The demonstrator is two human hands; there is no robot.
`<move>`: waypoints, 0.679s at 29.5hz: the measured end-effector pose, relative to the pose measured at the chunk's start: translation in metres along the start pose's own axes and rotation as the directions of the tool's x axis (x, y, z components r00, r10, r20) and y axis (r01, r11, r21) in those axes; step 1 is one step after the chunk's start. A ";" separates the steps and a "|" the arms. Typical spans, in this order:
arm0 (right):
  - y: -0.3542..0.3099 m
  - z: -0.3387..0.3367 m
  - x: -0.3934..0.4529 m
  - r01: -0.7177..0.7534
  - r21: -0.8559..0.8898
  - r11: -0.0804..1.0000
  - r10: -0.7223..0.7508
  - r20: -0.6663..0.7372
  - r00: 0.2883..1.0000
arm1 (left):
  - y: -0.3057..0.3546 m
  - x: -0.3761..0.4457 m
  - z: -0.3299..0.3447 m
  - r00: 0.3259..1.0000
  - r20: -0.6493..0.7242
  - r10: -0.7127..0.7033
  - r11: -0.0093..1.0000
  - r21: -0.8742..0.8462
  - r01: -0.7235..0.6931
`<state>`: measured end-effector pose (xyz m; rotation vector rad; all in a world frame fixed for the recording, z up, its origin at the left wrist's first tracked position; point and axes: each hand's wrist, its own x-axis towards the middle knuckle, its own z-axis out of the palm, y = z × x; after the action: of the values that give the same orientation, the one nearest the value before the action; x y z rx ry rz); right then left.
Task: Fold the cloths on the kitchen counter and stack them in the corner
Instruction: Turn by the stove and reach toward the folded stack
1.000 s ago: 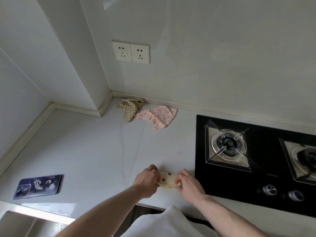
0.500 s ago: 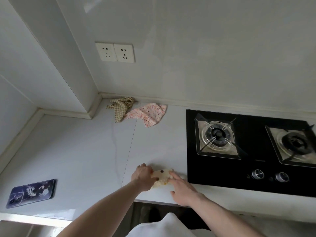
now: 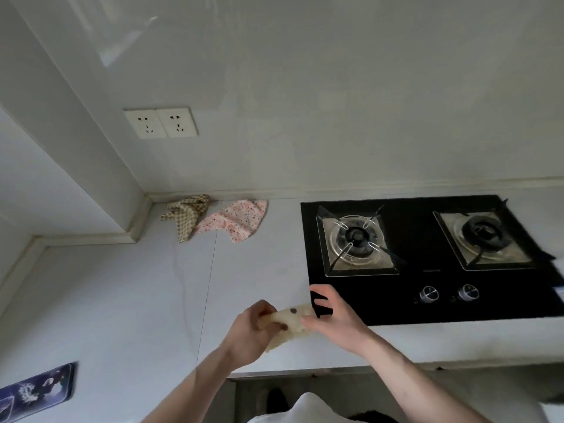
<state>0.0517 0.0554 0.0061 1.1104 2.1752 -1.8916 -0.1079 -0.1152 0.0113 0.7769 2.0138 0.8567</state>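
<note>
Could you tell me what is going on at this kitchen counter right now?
A person is folding a small cream cloth with dark dots at the front edge of the counter, just left of the black gas hob. The left hand grips the cloth, and the right hand holds its other end. Two more cloths, a tan checked cloth and a pink floral cloth, lie unfolded near the back corner. A phone lies at the far left.

The pale counter (image 3: 122,300) bears a checked cloth (image 3: 186,213), floral cloth (image 3: 235,219), hob (image 3: 427,261) and phone (image 3: 36,390).
</note>
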 end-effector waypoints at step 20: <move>0.100 -0.285 -0.179 0.045 -0.038 0.998 -0.055 -0.317 0.947 | 0.264 0.018 0.241 0.940 0.100 0.326 0.938 -0.160 -0.308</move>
<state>0.3531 0.2204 0.0783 1.4582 2.4047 -1.7974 0.1441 0.1236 0.1009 1.0653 1.7210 1.0941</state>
